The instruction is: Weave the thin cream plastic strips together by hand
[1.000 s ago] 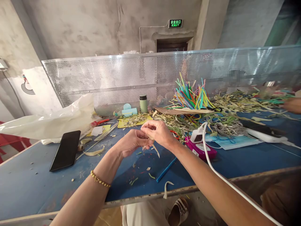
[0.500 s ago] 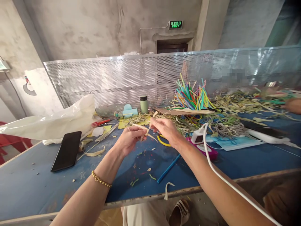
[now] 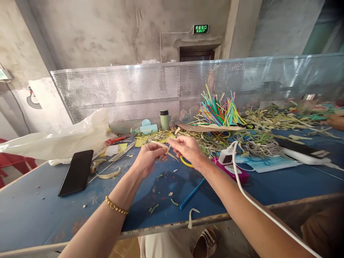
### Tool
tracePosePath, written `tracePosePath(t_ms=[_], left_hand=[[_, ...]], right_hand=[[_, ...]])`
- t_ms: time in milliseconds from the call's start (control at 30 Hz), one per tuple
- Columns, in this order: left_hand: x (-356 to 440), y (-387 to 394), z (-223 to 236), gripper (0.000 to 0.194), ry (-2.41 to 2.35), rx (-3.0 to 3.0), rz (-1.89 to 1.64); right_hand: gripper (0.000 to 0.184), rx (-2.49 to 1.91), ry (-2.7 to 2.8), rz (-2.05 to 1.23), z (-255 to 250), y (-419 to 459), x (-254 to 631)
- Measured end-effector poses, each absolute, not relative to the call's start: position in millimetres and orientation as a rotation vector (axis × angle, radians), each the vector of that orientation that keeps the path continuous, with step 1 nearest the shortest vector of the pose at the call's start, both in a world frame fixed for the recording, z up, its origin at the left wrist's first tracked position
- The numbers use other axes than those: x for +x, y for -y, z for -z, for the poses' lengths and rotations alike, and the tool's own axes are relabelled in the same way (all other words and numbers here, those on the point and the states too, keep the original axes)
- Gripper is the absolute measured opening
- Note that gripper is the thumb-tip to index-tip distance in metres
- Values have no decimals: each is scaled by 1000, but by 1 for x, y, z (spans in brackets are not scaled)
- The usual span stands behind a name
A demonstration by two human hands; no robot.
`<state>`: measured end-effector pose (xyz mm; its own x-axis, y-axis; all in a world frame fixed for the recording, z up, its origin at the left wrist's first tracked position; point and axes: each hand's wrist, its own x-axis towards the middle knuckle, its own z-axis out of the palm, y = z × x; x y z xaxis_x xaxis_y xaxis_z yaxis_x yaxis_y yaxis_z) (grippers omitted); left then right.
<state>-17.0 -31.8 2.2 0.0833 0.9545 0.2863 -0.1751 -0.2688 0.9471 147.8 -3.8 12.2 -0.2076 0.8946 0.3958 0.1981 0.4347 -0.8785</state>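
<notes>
My left hand (image 3: 147, 157) and my right hand (image 3: 186, 149) meet above the blue table (image 3: 40, 211), both pinching a thin pale dried leaf strip (image 3: 163, 149) between them. The strip's ends stick out from between the fingers. My left wrist wears a gold bead bracelet (image 3: 116, 206). A yellow ring (image 3: 185, 162) lies on the table just below my right hand. A blue straw (image 3: 191, 194) lies nearer the front edge.
A black phone (image 3: 76, 172) lies at left beside a white plastic bag (image 3: 61, 138). Colourful straws (image 3: 219, 109) and heaps of dried strips fill the back right. A pink box with a white charger (image 3: 231, 166) and cable sits at right. Another person's hand (image 3: 335, 120) shows far right.
Both hands rose and moved away from me while working the strip; the strip's end now points up between the fingers, and the yellow ring under my right hand has come into view.
</notes>
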Motion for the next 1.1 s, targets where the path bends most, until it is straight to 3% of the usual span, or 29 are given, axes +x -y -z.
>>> tracePosePath(t_ms=[233,400,633,833,1100], left_hand=[[-15,28,2,13,-1069,1591,-1506],[-15,28,4,12,-1070,1709,-1528],[-16,29,2,14,-1039,1478,-1475],[-18,33,-2,17,-915,1359,-1339],[-19,31,-1,18,-897,1372,-1315]], right_hand=[[28,-1115,1752,-708,-17,11,145],[30,-1131,1829,-550,-14,8,145],[20,-927,1800,-800,-7,-1,145],[18,-733,1857,-759,-6,-3,147],[20,-864,1876,-593,-7,-3,147]])
